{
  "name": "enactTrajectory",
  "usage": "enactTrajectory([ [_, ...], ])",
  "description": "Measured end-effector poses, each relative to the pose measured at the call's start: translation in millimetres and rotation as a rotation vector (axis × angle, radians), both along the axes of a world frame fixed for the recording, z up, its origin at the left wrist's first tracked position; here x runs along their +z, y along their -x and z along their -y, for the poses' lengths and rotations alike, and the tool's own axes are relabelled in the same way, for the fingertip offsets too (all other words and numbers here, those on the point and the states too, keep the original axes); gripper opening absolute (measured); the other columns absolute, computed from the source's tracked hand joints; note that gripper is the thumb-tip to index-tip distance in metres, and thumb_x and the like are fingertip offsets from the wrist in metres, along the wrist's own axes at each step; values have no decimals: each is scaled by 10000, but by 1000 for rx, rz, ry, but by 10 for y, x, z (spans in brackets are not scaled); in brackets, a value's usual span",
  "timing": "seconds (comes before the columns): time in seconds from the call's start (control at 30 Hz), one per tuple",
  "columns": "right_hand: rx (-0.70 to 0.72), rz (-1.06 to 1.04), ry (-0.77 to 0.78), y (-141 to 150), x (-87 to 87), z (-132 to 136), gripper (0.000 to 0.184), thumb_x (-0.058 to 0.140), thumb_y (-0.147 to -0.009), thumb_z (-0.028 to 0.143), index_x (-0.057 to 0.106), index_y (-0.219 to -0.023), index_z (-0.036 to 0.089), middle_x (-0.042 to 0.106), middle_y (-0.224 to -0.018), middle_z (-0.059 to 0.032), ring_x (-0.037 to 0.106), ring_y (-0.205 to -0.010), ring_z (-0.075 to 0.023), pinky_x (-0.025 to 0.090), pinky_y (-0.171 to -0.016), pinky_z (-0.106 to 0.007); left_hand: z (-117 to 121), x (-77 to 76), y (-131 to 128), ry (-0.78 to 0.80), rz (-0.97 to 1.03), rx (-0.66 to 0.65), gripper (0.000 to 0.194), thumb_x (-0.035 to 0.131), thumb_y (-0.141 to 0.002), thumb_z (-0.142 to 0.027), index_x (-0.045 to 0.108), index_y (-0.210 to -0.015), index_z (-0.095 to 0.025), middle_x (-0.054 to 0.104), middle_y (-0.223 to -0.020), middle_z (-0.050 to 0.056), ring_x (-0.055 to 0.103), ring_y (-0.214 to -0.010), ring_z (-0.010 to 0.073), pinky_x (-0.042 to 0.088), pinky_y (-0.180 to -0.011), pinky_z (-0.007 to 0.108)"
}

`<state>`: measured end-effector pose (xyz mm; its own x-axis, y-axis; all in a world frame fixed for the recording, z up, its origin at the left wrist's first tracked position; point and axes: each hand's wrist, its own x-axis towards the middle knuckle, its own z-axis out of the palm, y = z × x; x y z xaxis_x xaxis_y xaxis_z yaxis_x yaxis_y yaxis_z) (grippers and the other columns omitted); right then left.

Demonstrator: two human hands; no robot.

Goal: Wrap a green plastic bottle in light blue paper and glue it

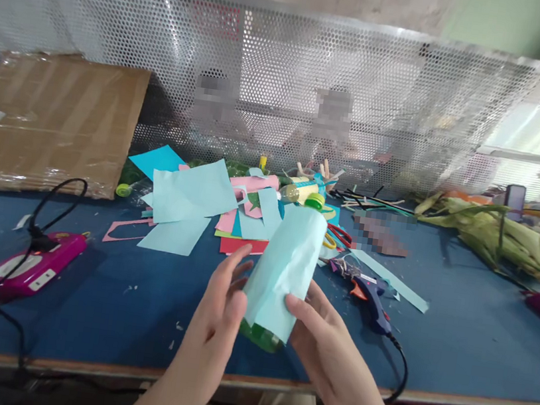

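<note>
A green plastic bottle [265,338] with a bright green cap [315,201] is wrapped in a light blue paper sheet [287,258]. It leans to the right above the front of the table. My right hand [320,330] grips its lower right side, thumb pressed on the paper and the other fingers partly hidden behind. Close along the left side is my left hand [219,309], its fingers apart and slightly bent. Whether its thumb touches the paper edge I cannot tell. To the right lies a dark blue glue gun [372,303] with an orange trigger.
Light blue paper sheets [194,188] and coloured scraps lie behind the bottle, near red-handled scissors [340,234]. A magenta power strip [34,266] with a black cable is at left. Cardboard [55,119] leans against a perforated metal screen [289,64]. Corn husks [501,235] lie at right.
</note>
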<state>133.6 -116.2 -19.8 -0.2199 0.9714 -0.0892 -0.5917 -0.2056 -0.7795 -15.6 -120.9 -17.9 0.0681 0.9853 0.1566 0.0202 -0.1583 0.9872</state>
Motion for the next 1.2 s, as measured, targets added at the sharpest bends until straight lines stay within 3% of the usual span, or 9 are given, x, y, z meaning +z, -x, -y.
enactTrajectory([
  [0.17, -122, -24, -6, 121, -31, 39, 561, 795, -737, 317, 555, -1242, 265, 692, -1168, -58, 627, -1127, -283, 509, -979, -443, 119, -112, -33, -94, -103, 95, 630, 641, -847, -486, 362, -1392, -339, 421, -1448, 83, 461, -1285, 325, 503, -934, 410],
  [0.4, -144, 22, -5, 290, -52, 81, 654, 783, -742, 358, 499, -1327, 291, 651, -1247, -69, 593, -1177, -296, 483, -1013, -475, 105, -155, -69, -229, -221, 112, 449, 501, -951, -387, 389, -1385, -359, 396, -1458, 56, 431, -1299, 303, 429, -1001, 419],
  [0.5, -114, 91, -71, 199, -75, 78, 558, 719, -799, 434, 547, -1305, 275, 648, -1253, -76, 587, -1184, -289, 478, -1016, -466, 87, -138, -13, -247, -232, 111, 384, 477, -961, -371, 427, -1341, -341, 424, -1424, 61, 448, -1271, 292, 428, -983, 404],
  [0.63, 204, 608, -261, -197, -20, 93, 347, 647, -839, 500, 725, -1049, 235, 738, -1007, -77, 688, -944, -263, 559, -866, -407, 45, -60, 115, -206, -263, 153, 368, 502, -943, -380, 424, -1296, -307, 499, -1310, 82, 530, -1143, 273, 472, -860, 355],
  [0.7, 38, 951, -371, -373, 87, 89, 258, 667, -814, 489, 746, -813, 243, 718, -697, -40, 677, -638, -220, 572, -595, -333, 4, -9, 163, -200, -278, 167, 356, 527, -922, -366, 434, -1255, -282, 511, -1276, 91, 517, -1153, 281, 467, -843, 349],
  [0.77, -251, 1140, -587, -440, 237, 57, 144, 698, -804, 402, 718, -809, 259, 696, -708, -25, 649, -626, -199, 554, -591, -312, -46, 38, 191, -216, -300, 134, 339, 545, -902, -339, 432, -1212, -265, 514, -1245, 97, 506, -1166, 285, 455, -860, 359],
  [0.83, -365, 1215, -866, -394, 391, -10, 74, 704, -812, 308, 699, -875, 271, 708, -836, -34, 656, -723, -204, 554, -672, -323, -89, 78, 202, -239, -341, 53, 315, 549, -895, -324, 416, -1174, -260, 511, -1214, 98, 518, -1144, 275, 449, -870, 367],
  [0.97, -252, 1247, -1227, -181, 569, -181, 83, 671, -861, 220, 679, -938, 248, 716, -918, -43, 650, -871, -214, 529, -810, -368, -119, 137, 204, -306, -430, -85, 267, 516, -917, -296, 392, -1152, -260, 509, -1145, 81, 541, -1061, 237, 451, -855, 349],
  [1.2, -182, 1249, -1221, -30, 525, -242, 163, 531, -920, 156, 668, -857, 219, 720, -846, -42, 658, -779, -184, 548, -743, -342, -105, 169, 201, -370, -468, -113, 206, 470, -923, -232, 428, -1124, -244, 531, -1060, 69, 536, -1017, 228, 452, -858, 348],
])
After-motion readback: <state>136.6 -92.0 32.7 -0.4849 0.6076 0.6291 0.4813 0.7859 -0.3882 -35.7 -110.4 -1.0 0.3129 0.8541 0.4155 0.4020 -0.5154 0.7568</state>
